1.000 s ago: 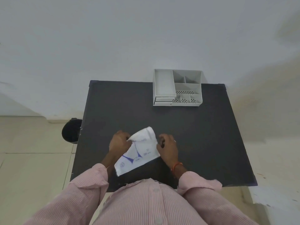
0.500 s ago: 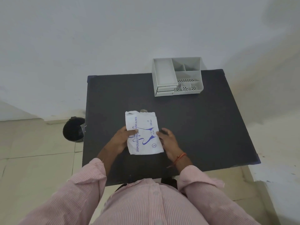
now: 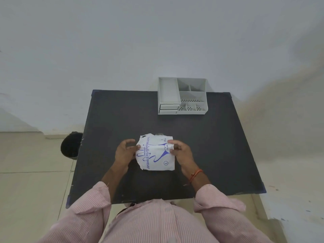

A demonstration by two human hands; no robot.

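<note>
A white packet of disposable polyethylene gloves [image 3: 156,153] with blue print lies flat on the black table [image 3: 210,146], near its middle front. My left hand [image 3: 124,152] pinches the packet's left edge with thumb and fingertips. At the packet's right upper edge, my right hand [image 3: 180,152] pinches it near the printed pull mark. Both forearms reach in from the near edge in pink striped sleeves.
A grey desk organiser [image 3: 182,96] with several compartments and small drawers stands at the table's back edge against the white wall. A black bin [image 3: 71,145] sits on the tiled floor left of the table.
The packet went from tilted and lifted between my hands to lying flat on the table. My fingers have shifted up its sides and now pinch both edges.
</note>
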